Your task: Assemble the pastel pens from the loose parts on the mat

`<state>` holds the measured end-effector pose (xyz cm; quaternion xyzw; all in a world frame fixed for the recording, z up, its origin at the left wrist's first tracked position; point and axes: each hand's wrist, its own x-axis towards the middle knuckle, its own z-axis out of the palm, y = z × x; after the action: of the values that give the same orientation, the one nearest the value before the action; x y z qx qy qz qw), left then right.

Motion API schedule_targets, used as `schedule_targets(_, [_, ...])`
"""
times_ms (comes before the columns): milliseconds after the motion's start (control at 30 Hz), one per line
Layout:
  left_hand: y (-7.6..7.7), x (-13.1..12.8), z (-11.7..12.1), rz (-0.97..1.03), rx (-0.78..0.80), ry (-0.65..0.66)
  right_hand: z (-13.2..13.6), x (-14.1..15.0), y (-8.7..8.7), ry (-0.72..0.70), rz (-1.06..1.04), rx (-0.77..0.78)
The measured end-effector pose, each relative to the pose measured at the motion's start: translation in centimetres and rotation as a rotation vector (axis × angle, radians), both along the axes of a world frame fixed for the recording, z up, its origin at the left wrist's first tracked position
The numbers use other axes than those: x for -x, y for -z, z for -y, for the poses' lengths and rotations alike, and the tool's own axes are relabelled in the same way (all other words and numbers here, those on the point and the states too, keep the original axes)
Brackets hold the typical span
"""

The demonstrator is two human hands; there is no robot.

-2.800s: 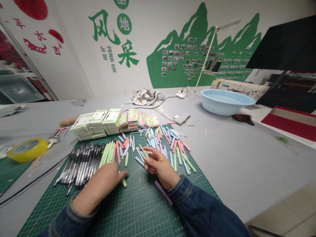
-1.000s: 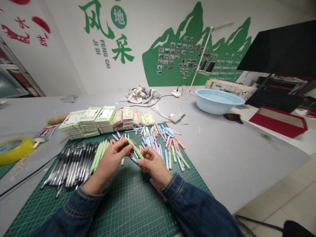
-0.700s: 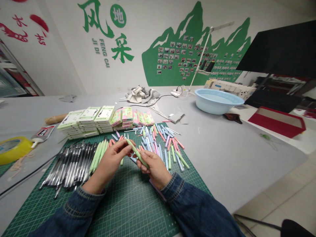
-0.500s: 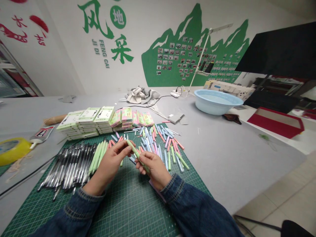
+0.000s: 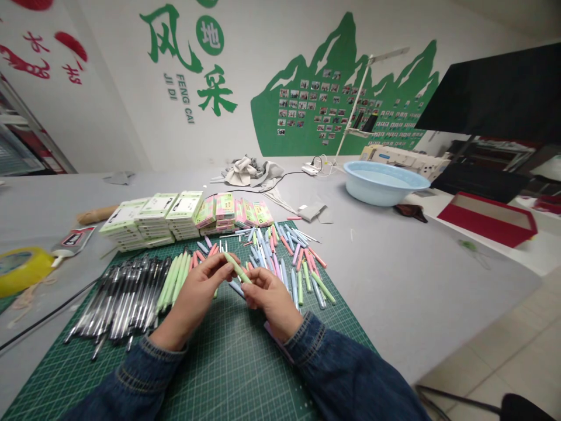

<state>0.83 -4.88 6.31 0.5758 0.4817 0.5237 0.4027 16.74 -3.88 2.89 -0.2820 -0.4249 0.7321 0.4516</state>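
Observation:
A light green pen (image 5: 237,269) slants between my hands above the green cutting mat (image 5: 228,362). Its upper end is pinched by my left hand (image 5: 204,289), while my right hand (image 5: 272,298) has its fingers closed on the lower end. Just left of my left hand lies a row of assembled green pens (image 5: 174,278), with clear black-tipped pens (image 5: 120,298) further left. Beyond my right hand spreads a loose heap of blue, pink, purple and green pen parts (image 5: 280,251). A purple piece (image 5: 277,341) is partly hidden beneath my right wrist.
Stacked white-green boxes (image 5: 153,216) and pink-green boxes (image 5: 232,211) line the mat's far edge. A yellow tape roll (image 5: 26,269) and a glue tube (image 5: 73,241) are at left. A blue basin (image 5: 383,184) stands at back right, near a sewing machine (image 5: 407,158).
My left hand has come up from the mat to the pen in my right hand. Both hands now grip it together; the right fingers slid along it and back towards its lower end.

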Motion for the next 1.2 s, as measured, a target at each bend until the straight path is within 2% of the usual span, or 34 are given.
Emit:
schedule_targets(67, [0.1,0.0,0.0,-0.011,0.002,-0.004,0.0,0.0,0.0,-0.017,0.029,-0.01])
schedule_targets(200, [0.2,0.2,-0.1,0.006,0.0,0.0,0.0,0.0,0.2,-0.141,-0.003,0.024])
schedule_targets(333, [0.3,0.2,-0.1,-0.008,-0.002,0.0,-0.1,0.0,0.2,-0.039,0.007,0.002])
schedule_targets(500, [0.5,0.2,-0.1,0.024,0.008,0.017,0.0,-0.1,-0.3,-0.209,-0.026,0.073])
schedule_targets(600, [0.5,0.2,-0.1,0.02,0.024,0.013,0.0,0.0,-0.2,-0.086,-0.026,0.042])
schedule_targets(667, [0.6,0.3,-0.1,0.007,0.019,0.015,-0.1,0.0,0.1,-0.051,-0.006,0.015])
schedule_targets(833, [0.7,0.5,-0.1,0.026,-0.004,0.043,-0.3,-0.1,0.3,-0.212,-0.052,0.088])
schedule_targets(1067, [1.2,-0.5,0.1,0.236,0.083,0.025,0.0,0.1,0.2,-0.198,-0.009,0.067])
schedule_targets(1200, [1.3,-0.2,-0.4,0.513,0.182,-0.012,0.1,-0.5,-0.5,-0.282,-0.1,0.065])
